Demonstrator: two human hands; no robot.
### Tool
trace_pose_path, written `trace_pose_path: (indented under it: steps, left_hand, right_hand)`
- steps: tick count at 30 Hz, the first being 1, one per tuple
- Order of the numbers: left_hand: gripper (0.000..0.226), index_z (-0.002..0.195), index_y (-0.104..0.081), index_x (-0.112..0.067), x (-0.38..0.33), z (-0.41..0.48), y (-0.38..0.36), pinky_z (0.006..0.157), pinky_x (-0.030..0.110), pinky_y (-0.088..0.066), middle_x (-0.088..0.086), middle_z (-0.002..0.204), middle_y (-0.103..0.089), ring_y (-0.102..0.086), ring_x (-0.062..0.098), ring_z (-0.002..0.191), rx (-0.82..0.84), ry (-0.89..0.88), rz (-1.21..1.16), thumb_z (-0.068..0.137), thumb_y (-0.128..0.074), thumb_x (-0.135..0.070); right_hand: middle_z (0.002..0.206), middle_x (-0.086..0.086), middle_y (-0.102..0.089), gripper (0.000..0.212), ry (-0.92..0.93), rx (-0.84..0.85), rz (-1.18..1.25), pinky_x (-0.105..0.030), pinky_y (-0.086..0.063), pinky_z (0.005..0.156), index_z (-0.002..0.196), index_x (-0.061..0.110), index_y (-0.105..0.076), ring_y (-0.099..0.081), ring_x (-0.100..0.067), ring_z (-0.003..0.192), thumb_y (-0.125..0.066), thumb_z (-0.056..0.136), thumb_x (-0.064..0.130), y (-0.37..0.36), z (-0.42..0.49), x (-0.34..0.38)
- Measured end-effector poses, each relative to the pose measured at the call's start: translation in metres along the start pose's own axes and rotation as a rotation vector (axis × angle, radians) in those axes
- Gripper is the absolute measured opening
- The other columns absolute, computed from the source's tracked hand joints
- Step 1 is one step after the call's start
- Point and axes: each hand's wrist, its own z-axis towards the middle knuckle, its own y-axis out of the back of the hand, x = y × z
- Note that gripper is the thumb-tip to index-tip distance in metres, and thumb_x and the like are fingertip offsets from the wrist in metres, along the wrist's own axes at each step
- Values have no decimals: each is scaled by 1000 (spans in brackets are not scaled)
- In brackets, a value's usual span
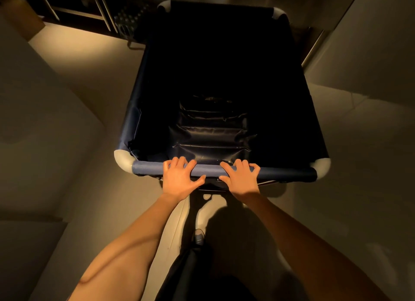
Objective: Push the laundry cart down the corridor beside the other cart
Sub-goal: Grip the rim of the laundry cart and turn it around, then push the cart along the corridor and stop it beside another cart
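Both hands, left [179,179] and right [241,179], grip the near rail [146,168] of the dark fabric cart [215,64], fingers curled over it, in a dim corridor between pale walls [45,120].

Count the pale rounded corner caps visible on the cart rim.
4: near-left cap, near-right cap, far-left cap, far-right cap. Both hands rest on the near rail between the near two.
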Motion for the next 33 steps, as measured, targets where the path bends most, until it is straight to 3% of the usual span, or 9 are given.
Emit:
trace_pose_path:
  steps: [5, 9, 12, 15, 17, 21, 25, 33]
  left_hand:
    - [55, 100, -62, -20, 4, 41, -5, 82, 43, -40, 6, 89, -61, -55, 26, 86, -6, 16, -17, 77, -38, -64]
    - [55, 99, -63, -22, 5, 70, -7, 82, 42, -41, 5, 88, -61, -55, 24, 86, -11, 35, 1, 76, -37, -65]
    - [56, 101, -63, -23, 4, 90, -10, 83, 42, -39, 4, 88, -61, -55, 24, 86, -13, 54, 20, 76, -35, -65]
    - [59, 104, -62, -24, 2, 111, -13, 84, 42, -37, 4, 91, -61, -54, 24, 87, 4, 83, 48, 77, -31, -66]
    - [60, 105, -62, -25, 0, 126, -15, 85, 43, -36, 4, 93, -61, -53, 25, 89, 15, 98, 53, 78, -28, -66]
    - [57, 104, -62, -25, -5, 155, -20, 87, 42, -31, 3, 95, -62, -54, 26, 91, 12, 149, 50, 78, -30, -65]
    - [53, 100, -63, -23, -11, 183, -23, 85, 40, -25, 4, 91, -63, -54, 26, 87, -26, 197, 49, 78, -35, -63]
    - [56, 103, -63, -22, -28, 228, -32, 85, 40, -27, 5, 94, -63, -53, 28, 90, -43, 328, 20, 79, -34, -63]
  right_hand:
    - [80, -14, -61, 33, 14, -189, -29, -47, -47, 72, 106, 20, -65, -59, -29, 73, -63, 81, 42, -8, 41, -16]
    - [82, -12, -64, 41, 28, -204, -26, -44, -45, 73, 107, 21, -64, -60, -29, 76, -43, 90, 52, -10, 69, -27]
    - [85, -14, -65, 40, 28, -154, 22, -47, -44, 75, 105, 22, -67, -61, -32, 78, -75, 71, 42, -5, 93, -35]
    - [86, -16, -65, 42, 40, -133, 56, -48, -42, 78, 104, 22, -67, -61, -33, 81, -80, 67, 37, -2, 116, -46]
    - [89, -17, -63, 39, 65, -140, 58, -46, -37, 80, 106, 23, -64, -58, -33, 84, -74, 73, 40, -7, 133, -56]
    - [93, -16, -61, 44, 120, -111, 51, -44, -28, 81, 111, 25, -57, -52, -32, 88, -36, 83, 51, -11, 168, -76]
    - [92, -17, -63, 49, 170, -67, 65, -53, -43, 80, 109, 24, -62, -60, -33, 86, -33, 82, 51, -5, 202, -92]
    - [90, -14, -62, 41, 307, -115, 131, -54, -41, 79, 109, 27, -50, -56, -31, 83, -35, 81, 52, -5, 265, -127]
